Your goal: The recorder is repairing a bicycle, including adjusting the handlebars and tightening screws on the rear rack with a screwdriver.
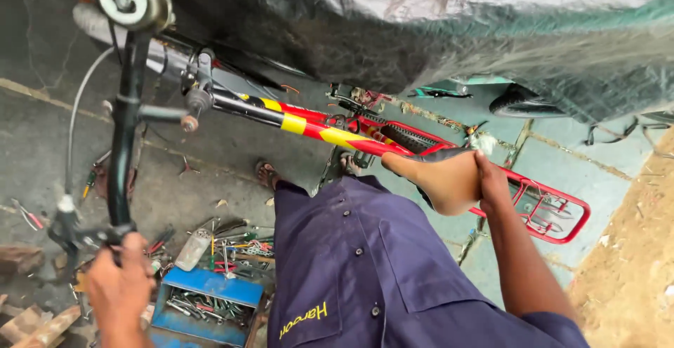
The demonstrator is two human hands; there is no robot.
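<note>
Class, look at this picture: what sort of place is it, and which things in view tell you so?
Probably an open-air bicycle repair spot. A red and yellow bicycle is held by the left hand and right hand, and a blue toolbox sits among scattered tools on the concrete ground.

The floor (210, 144) is showing as grey concrete, cracked and stained, with seams running diagonally across it. A dark grey tarpaulin (435, 32) is hanging across the upper part of the view and is covering whatever stands behind it. At lower right, a patch of bare sandy ground (632, 250) is bordering the concrete. At lower left, wood offcuts (35, 323) are lying on the floor. Even, diffuse daylight is falling over the area, casting no hard shadows.
</note>
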